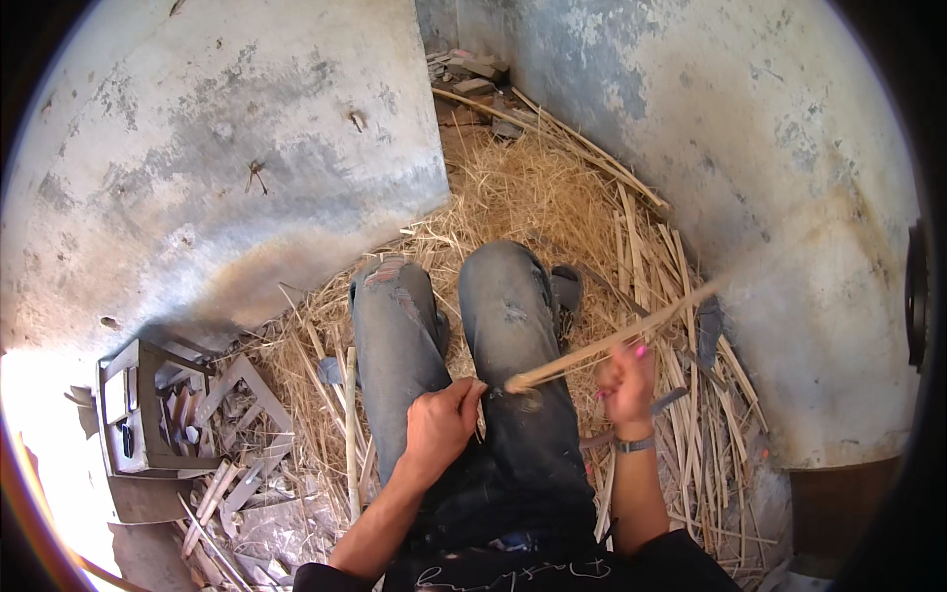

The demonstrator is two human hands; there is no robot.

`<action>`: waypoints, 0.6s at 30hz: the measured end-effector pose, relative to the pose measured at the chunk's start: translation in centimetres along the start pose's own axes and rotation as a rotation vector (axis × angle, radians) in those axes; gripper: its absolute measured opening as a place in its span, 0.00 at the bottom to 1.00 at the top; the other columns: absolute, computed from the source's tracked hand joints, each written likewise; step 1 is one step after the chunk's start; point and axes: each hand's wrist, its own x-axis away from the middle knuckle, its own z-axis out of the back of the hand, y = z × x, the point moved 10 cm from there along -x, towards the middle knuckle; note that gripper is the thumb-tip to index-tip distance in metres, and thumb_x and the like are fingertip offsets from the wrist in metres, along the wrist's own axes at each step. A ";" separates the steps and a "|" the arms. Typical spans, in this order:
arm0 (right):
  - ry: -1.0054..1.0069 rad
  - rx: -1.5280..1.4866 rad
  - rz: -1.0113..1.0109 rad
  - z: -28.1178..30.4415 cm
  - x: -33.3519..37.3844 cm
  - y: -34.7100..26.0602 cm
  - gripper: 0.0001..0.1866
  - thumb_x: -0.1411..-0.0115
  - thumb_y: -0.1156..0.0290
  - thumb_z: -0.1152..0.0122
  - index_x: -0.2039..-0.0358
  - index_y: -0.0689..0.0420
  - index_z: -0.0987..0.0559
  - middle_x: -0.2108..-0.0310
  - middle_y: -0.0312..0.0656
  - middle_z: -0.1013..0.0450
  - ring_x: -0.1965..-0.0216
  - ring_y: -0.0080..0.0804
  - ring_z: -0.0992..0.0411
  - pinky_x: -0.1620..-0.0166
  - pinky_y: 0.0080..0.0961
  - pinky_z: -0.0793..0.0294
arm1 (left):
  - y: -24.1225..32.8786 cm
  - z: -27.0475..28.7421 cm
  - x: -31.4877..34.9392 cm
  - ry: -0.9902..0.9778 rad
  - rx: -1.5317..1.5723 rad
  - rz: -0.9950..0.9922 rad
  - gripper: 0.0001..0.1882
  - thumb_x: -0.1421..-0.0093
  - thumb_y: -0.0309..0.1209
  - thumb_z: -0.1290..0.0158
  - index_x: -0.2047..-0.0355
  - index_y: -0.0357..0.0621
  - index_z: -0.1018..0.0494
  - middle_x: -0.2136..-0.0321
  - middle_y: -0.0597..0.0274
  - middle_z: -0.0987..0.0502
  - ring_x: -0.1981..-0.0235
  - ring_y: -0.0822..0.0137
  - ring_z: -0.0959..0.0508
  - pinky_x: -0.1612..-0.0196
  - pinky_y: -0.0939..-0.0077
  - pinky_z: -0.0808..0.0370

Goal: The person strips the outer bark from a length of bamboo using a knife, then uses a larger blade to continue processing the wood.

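Note:
My left hand [441, 426] is closed in a pinch over my left thigh. A thin dark edge shows below its fingertips, too small to name. Slanting over my right thigh is a pale wooden strip [592, 347], perhaps split bamboo, with a frayed near end and a far end blurred toward the right wall. My right hand [626, 387] is curled against the strip's underside and seems to grip it, though its fingers are partly smeared. A thin fibre runs alongside the strip. The strip's near end lies a little right of my left fingertips, apart from them.
Loose straw-like shavings [552, 192] cover the floor around my legs. Long split strips [691, 434] lie along the right wall [769, 197]. At left, a broken wooden frame [148, 405] stands among scrap pieces. Another worn wall [247, 128] rises ahead on the left; rubble [469, 74] lies beyond it.

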 end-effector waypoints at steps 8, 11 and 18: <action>0.107 0.074 0.058 1.6 -3.6 -5.5 0.12 0.32 0.66 0.40 0.71 0.50 0.32 0.84 0.24 0.47 0.86 0.16 0.50 0.81 0.20 0.50 | -1.3 0.0 0.0 -0.238 0.427 0.229 0.14 0.29 0.37 0.43 0.61 0.36 0.20 0.80 0.65 0.21 0.78 0.75 0.23 0.73 0.74 0.28; 0.063 0.186 0.055 -0.7 -3.9 -7.1 0.10 0.32 0.67 0.40 0.71 0.52 0.27 0.84 0.25 0.43 0.86 0.15 0.47 0.81 0.19 0.49 | -0.9 0.4 -0.7 -0.350 0.628 0.310 0.15 0.30 0.38 0.41 0.58 0.34 0.21 0.76 0.65 0.20 0.73 0.77 0.23 0.68 0.78 0.27; -0.441 0.490 0.007 -12.0 -2.7 -5.2 0.05 0.35 0.72 0.37 0.66 0.57 0.24 0.79 0.24 0.38 0.77 0.12 0.43 0.73 0.19 0.42 | 5.1 2.2 -5.9 -0.437 0.636 0.097 0.18 0.32 0.41 0.39 0.53 0.37 0.23 0.74 0.70 0.23 0.71 0.82 0.27 0.69 0.84 0.32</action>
